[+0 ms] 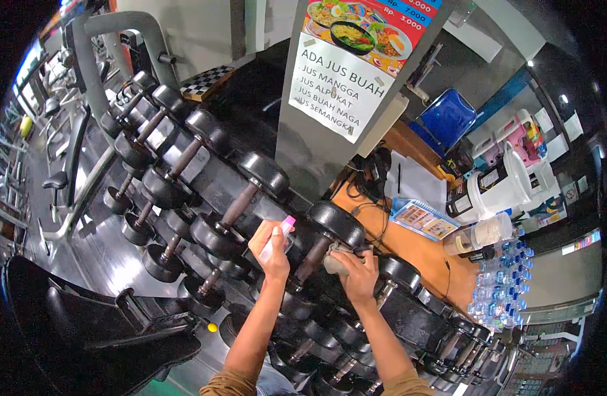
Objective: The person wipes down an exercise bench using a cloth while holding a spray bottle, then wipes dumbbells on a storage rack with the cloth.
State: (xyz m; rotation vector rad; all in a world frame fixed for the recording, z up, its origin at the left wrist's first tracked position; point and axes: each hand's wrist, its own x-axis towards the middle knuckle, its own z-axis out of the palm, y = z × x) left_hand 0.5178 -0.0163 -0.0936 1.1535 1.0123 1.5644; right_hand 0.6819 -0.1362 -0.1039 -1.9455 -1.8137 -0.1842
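Observation:
My left hand point(272, 252) is closed around a small clear bottle point(278, 241) with a pink top, held over the dumbbell rack. In my right hand point(359, 272) is a bunched greyish cloth point(337, 260), which lies against a black dumbbell point(335, 223) beside its handle. That dumbbell rests tilted on the rack, its round black head above and to the left of the cloth. Just left of the bottle is another dumbbell point(241, 206) with a worn brownish handle.
Several more dumbbells point(165, 187) fill the rack's tiers. Behind it stand a grey pillar with a paper sign point(333, 92) and an orange-brown counter point(409, 254) with water bottles point(498, 284). A black bench point(85, 317) is at lower left.

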